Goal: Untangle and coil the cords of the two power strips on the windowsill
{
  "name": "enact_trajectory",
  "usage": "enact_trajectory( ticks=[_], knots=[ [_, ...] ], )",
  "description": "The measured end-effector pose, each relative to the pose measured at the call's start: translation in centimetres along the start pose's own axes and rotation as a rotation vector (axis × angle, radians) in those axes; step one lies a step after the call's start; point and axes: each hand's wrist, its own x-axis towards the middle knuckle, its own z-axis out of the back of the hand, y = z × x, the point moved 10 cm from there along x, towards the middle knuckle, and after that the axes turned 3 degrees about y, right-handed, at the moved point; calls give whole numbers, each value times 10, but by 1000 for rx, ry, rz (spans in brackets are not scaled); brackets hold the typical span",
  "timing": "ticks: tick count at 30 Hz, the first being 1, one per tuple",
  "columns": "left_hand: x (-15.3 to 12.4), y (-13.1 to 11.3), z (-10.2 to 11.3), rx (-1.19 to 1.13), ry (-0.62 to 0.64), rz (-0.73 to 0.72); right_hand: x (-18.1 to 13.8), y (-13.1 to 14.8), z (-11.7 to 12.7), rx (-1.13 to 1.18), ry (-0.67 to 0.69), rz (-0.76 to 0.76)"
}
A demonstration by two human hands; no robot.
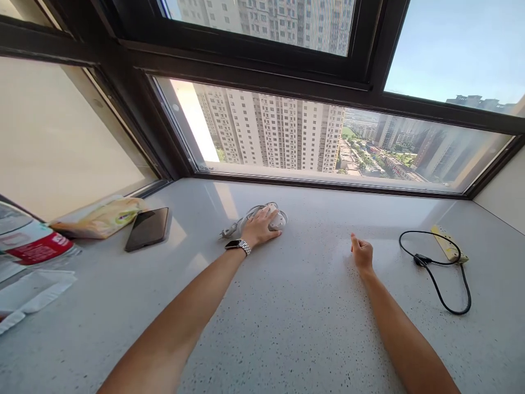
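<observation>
white power strip (279,220), corded: left hand (260,225) atop, fingers spread; right hand (361,254) fisted, apart from yellow power strip (445,241).

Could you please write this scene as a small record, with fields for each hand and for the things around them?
Left hand: palm down, touching the white extension cord
Watch: on the left wrist
Right hand: closed in a fist, nearest to the black cord
Far right: yellow power strip
Left side: phone, plastic bag, bottle
Surface: pale, speckled ledge
Behind: dark window frame, tall buildings outside
</observation>
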Motion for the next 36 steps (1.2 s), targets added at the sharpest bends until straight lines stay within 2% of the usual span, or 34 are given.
enact_trajectory(
  ticks=[2, 5, 11, 14, 17, 19, 21, 23, 25, 27, 28, 30, 32, 34, 36],
  knots=[
    [3, 16, 1, 10, -20, 27, 0, -1, -1, 0, -6, -2],
    [-1, 23, 3, 4, -92, 71, 0, -1, -1, 6, -5, -5],
    [-8, 13, -6, -93, -105, 94, -2, 2, 0, 52, 21, -14],
    [-10, 0, -9, -110, -115, 61, -6, 4, 2, 99, 50, -20],
    [-12, -37, -14, -133, -124, -40, -15, 3, 7, 143, 71, -38],
    [-16, -80, -17, -163, -118, -168, -24, 2, 13, 166, 77, -62],
    [-26, -137, -22, -193, -86, -385, -33, 6, 29, 133, 51, -45],
    [-47, -195, -28, -221, -13, -661, -41, 19, 56, -2, -16, 76],
    [-74, -234, -31, -256, 41, -881, -48, 37, 89, -221, -122, 287],
    [-96, -249, -34, -295, 72, -961, -54, 44, 124, -468, -266, 427],
    [-104, -249, -35, -320, 80, -948, -55, 40, 142, -595, -342, 422],
    [-116, -242, -39, -364, 83, -871, -47, 18, 171, -835, -419, 246],
    [-128, -235, -41, -384, 80, -806, -38, -10, 187, -989, -353, 15],
    [-141, -235, -39, -381, 58, -775, -33, -30, 192, -1018, -238, -154],
    [-155, -242, -35, -373, 34, -795, -32, -38, 197, -978, -186, -257]
  ],
)
